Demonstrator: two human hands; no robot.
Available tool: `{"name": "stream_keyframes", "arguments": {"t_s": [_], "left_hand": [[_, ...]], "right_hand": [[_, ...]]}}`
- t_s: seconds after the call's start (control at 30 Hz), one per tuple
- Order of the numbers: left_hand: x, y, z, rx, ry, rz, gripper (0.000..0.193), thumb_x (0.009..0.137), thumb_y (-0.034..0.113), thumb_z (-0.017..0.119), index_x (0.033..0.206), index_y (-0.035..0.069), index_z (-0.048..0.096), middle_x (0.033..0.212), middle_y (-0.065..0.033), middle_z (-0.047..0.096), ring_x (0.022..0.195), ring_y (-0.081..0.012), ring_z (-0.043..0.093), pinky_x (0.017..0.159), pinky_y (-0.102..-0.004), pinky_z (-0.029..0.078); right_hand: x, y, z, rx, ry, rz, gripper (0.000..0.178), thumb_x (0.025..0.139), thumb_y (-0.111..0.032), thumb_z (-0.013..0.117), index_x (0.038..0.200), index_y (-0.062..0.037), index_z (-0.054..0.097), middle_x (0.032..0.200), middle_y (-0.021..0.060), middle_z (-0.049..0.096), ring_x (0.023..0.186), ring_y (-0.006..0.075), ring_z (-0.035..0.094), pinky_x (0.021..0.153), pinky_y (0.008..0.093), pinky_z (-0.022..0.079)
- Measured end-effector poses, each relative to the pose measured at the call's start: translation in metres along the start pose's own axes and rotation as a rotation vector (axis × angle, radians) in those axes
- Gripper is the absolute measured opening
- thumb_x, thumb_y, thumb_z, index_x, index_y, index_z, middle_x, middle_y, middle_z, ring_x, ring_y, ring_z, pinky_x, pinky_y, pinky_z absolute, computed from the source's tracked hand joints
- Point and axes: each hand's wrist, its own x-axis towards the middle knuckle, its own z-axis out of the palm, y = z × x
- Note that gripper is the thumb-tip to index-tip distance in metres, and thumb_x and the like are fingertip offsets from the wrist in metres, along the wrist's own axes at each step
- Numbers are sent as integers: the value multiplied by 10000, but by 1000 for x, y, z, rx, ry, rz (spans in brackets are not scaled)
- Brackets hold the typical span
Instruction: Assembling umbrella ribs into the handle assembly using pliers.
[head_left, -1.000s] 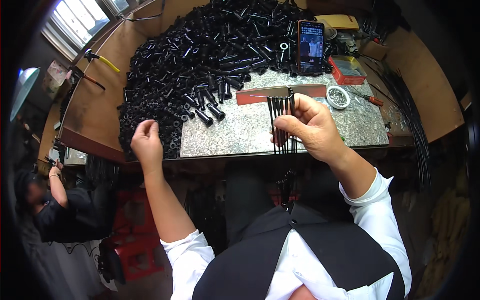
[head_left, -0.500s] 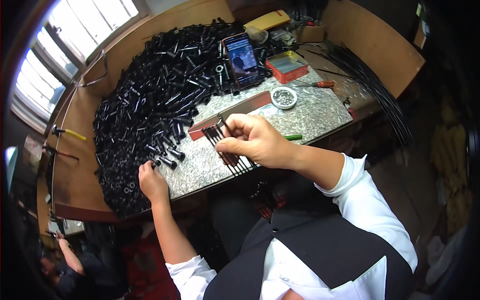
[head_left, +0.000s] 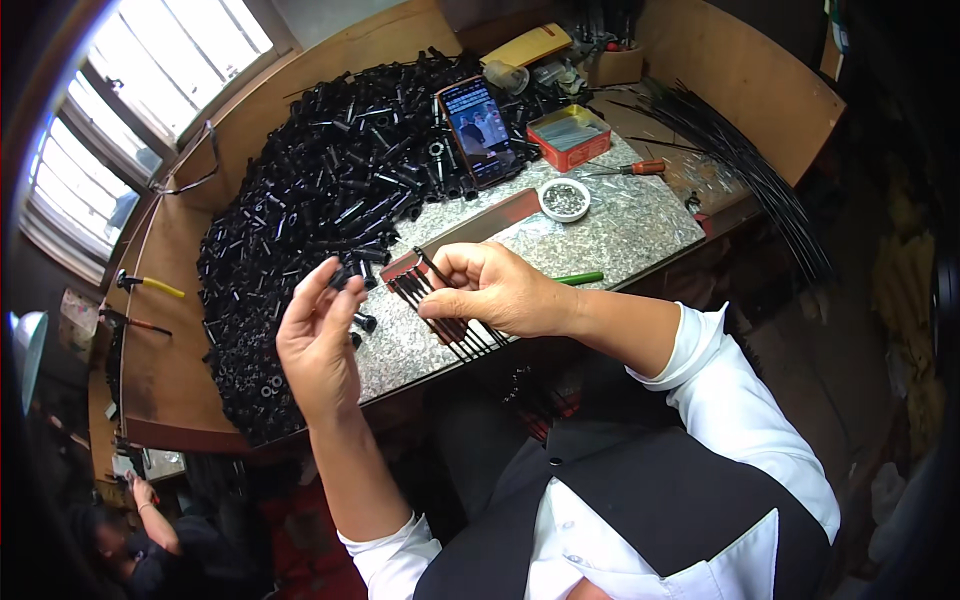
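My right hand [head_left: 490, 290] is closed on a fan of thin black rods [head_left: 462, 335] above the front of the speckled work surface [head_left: 620, 240]. One rod sticks up higher than the others, beside my bent fingers. To its left, my left hand [head_left: 322, 345] is raised with thumb and fingertips pinched around a small black tubular part [head_left: 345, 272], partly hidden by the fingers. A large heap of black tubular parts [head_left: 310, 190] lies just beyond, and a few loose ones lie close to my left hand.
A long reddish bar [head_left: 480, 228] lies behind my hands. Farther back are a white dish [head_left: 564, 200] of small metal pieces, a red tin [head_left: 570, 145], a propped phone [head_left: 478, 130] and an orange-handled screwdriver [head_left: 640, 168]. Long black rods [head_left: 770, 190] hang over the right edge.
My left hand has risen from the heap's near edge and moved right toward my right hand, bringing a black tubular part. My right hand still holds the rods, slightly shifted left.
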Motion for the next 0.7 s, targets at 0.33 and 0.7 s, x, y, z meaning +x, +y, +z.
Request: {"name": "stream_keyframes", "arguments": {"t_s": [0.33,0.7], "left_hand": [[-2,-3,16,-155,-51,-81,354,828,-80,614,1176,-76,549,835,-11,535,872,-123,613,866,-267,504],[-6,-4,14,-20,-125,-7,352,808,-104,600,1157,-64,579,1017,-27,529,869,-60,494,826,-220,444]], "right_hand": [[0,1,-2,24,-16,21,106,890,-65,613,872,-17,520,771,43,607,690,84,597,631,232,501],[6,6,-3,36,-40,19,101,885,-72,620,899,-18,536,802,32,601,702,73,582,639,228,499]]}}
